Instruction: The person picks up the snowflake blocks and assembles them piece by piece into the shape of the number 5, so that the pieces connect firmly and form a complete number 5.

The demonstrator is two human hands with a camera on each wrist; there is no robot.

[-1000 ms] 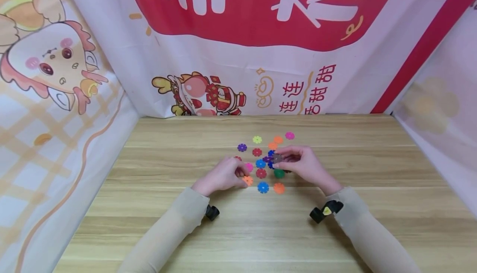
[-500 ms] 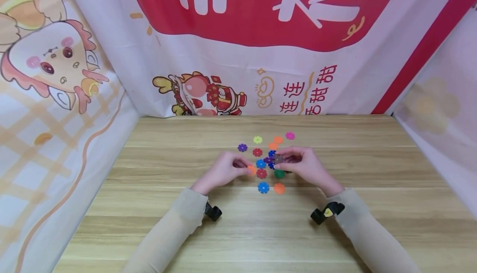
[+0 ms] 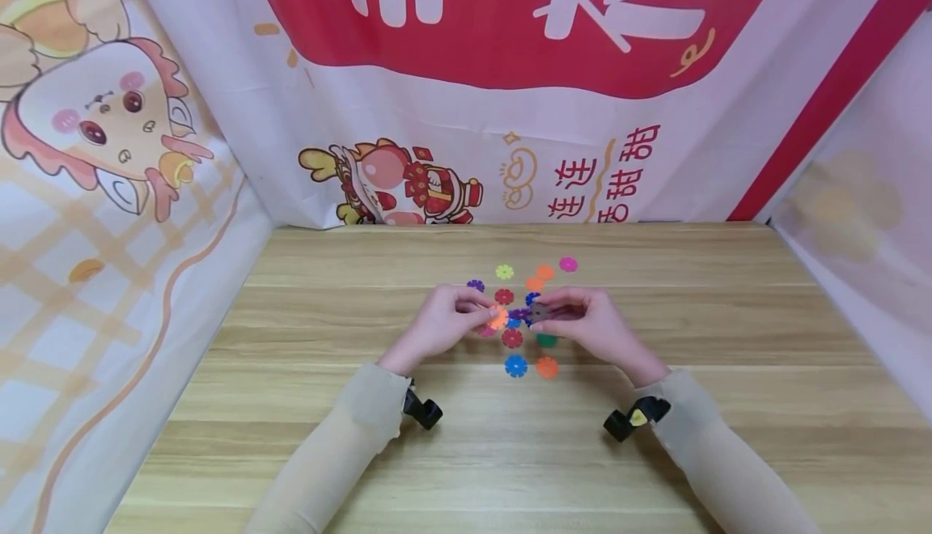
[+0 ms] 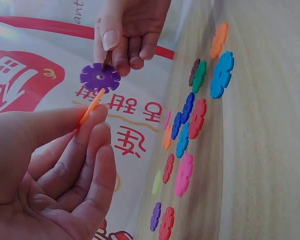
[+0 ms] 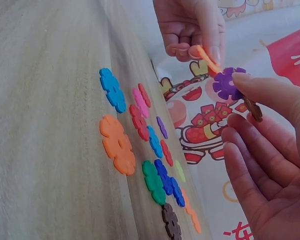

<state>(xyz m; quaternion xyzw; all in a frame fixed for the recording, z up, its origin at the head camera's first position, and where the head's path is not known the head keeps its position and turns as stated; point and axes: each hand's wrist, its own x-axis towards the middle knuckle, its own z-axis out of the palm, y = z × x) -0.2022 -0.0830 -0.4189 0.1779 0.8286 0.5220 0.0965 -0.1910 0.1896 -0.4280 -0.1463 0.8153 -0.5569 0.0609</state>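
Observation:
My left hand [image 3: 444, 319] pinches an orange notched plastic disc [image 4: 93, 107] between thumb and fingertips, edge-on in the left wrist view. Facing it, my right hand [image 3: 591, 319] pinches a brown notched disc [image 5: 252, 109], set crosswise against a purple disc [image 5: 227, 83]. In both wrist views the orange disc's rim meets the edge of the purple one. The hands hold these pieces above the table, close together over the spread of loose discs.
Loose notched discs lie on the wooden table [image 3: 495, 453], among them a blue one [image 3: 516, 366], an orange one [image 3: 547, 368], a green one [image 5: 154, 182] and a pink one [image 3: 568, 264]. Printed cloth [image 3: 466, 113] hangs behind the table and at both sides.
My left hand has picked the orange disc off the table and brought it up and right to the purple disc. My right hand stays nearly in place with its pair.

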